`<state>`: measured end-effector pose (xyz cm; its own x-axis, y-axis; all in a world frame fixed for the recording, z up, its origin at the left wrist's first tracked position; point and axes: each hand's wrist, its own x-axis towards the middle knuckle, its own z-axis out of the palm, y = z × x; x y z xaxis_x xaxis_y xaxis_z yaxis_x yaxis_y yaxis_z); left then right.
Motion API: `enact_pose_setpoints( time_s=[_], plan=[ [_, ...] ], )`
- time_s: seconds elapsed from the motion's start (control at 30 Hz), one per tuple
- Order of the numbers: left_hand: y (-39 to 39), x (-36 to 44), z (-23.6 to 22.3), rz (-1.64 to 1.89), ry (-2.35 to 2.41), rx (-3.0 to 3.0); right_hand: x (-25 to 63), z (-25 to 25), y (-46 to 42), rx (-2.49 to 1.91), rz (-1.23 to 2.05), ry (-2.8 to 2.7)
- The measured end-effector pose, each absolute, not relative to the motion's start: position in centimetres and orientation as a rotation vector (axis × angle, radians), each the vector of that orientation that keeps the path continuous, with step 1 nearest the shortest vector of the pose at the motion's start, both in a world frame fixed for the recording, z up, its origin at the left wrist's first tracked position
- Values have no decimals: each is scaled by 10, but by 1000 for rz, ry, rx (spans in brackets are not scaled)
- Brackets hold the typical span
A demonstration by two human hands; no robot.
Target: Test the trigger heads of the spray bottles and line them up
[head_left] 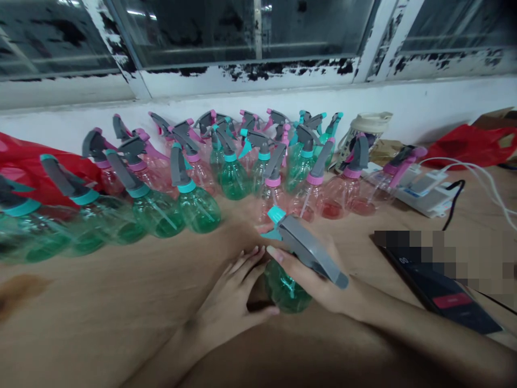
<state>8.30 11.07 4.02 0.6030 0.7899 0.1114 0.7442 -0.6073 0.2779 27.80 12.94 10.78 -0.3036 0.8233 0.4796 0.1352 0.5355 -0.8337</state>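
Note:
A green see-through spray bottle (pixel 288 293) with a grey sprayer head and a teal nozzle is right in front of me, its nozzle towards the upper left. My right hand (pixel 315 284) is closed around it just below the head, the thumb lying across the front. To the left of the bottle, my left hand (pixel 230 296) is open, fingers stretched out low over the table (pixel 133 307) and thumb near the bottle's base. Whether the left hand touches the bottle I cannot tell. The sprayer head hides the bottle's neck.
Green spray bottles (pixel 200 210) and pink ones (pixel 333 199) stand in rows towards the wall. On the right are a phone (pixel 420 280), a white power strip (pixel 428 196) with cables, a patterned cup (pixel 365 129) and a red bag (pixel 468 144). Another red bag (pixel 44 167) lies left.

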Motion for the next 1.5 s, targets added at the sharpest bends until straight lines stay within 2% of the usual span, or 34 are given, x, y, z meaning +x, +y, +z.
enact_pose_setpoints(
  time_s=[0.97, 1.3, 1.5],
  plan=[
    [112, 82, 38, 366, 1246, 2655, 277, 105, 129, -813, 725, -1753],
    [111, 82, 36, 389, 1262, 2663, 277, 105, 123, -861, 921, -1678],
    [112, 83, 40, 380, 1238, 2655, 276, 109, 126, -828, 880, -1682]
  ],
)
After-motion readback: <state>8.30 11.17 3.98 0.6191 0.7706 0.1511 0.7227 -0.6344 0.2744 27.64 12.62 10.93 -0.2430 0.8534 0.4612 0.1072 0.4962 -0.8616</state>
